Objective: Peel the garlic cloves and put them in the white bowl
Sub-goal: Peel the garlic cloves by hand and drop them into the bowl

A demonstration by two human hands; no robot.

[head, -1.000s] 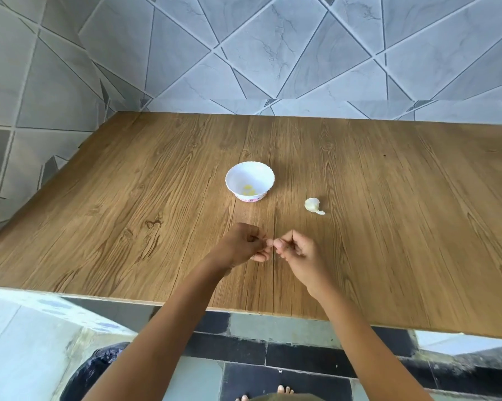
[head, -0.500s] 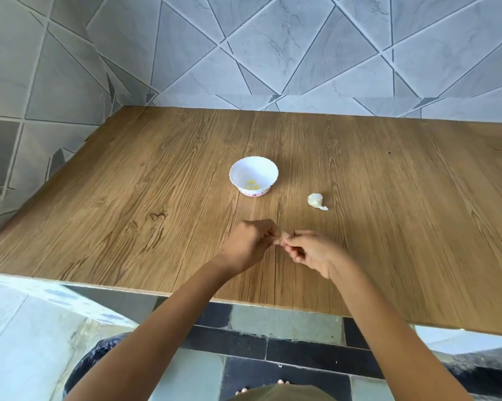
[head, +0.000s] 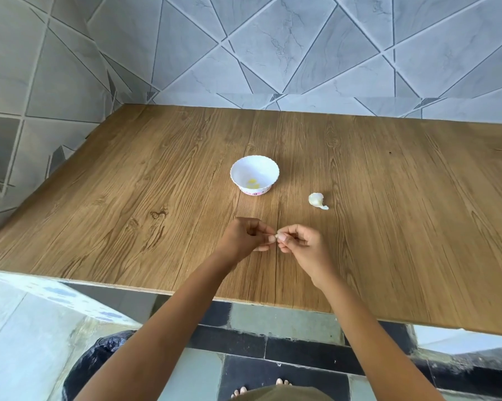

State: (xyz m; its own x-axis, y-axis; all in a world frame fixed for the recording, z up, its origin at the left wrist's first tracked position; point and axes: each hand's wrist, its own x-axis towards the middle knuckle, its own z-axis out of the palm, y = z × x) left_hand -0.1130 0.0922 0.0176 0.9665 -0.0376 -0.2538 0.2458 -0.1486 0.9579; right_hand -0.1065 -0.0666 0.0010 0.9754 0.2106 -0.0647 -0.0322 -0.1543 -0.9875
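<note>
Garlic clove (head: 276,235) between left hand (head: 244,236) and right hand (head: 303,245); both grips clamped on it.

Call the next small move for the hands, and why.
Probably pull the skin away with the right hand while the left hand steadies the garlic clove. Both pinch it at the fingertips above the table, on the near side of the white bowl. How much skin remains is too small to tell.
</note>
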